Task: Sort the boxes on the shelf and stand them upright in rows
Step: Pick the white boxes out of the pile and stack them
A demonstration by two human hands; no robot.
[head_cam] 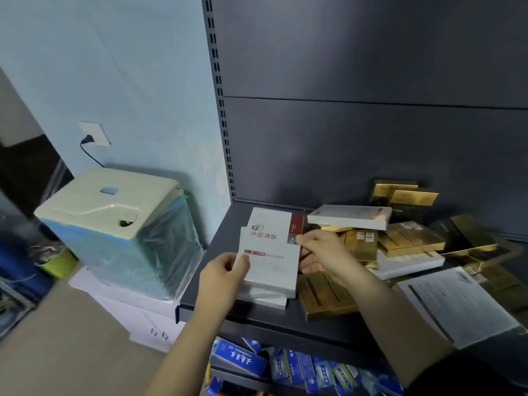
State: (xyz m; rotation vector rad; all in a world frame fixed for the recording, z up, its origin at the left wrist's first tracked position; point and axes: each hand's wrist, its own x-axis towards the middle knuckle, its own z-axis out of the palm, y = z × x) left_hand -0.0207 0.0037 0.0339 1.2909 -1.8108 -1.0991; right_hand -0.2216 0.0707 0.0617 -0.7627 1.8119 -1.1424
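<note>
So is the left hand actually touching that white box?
Touching. The head view shows the left hand gripping the lower left edge of the white box, thumb lying on its front face.

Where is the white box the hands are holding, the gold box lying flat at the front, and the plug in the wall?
white box (270, 261), head view, middle of its front face
gold box (324, 295), head view, middle of its top face
plug (87, 139), head view, the black plug body in the socket
</note>
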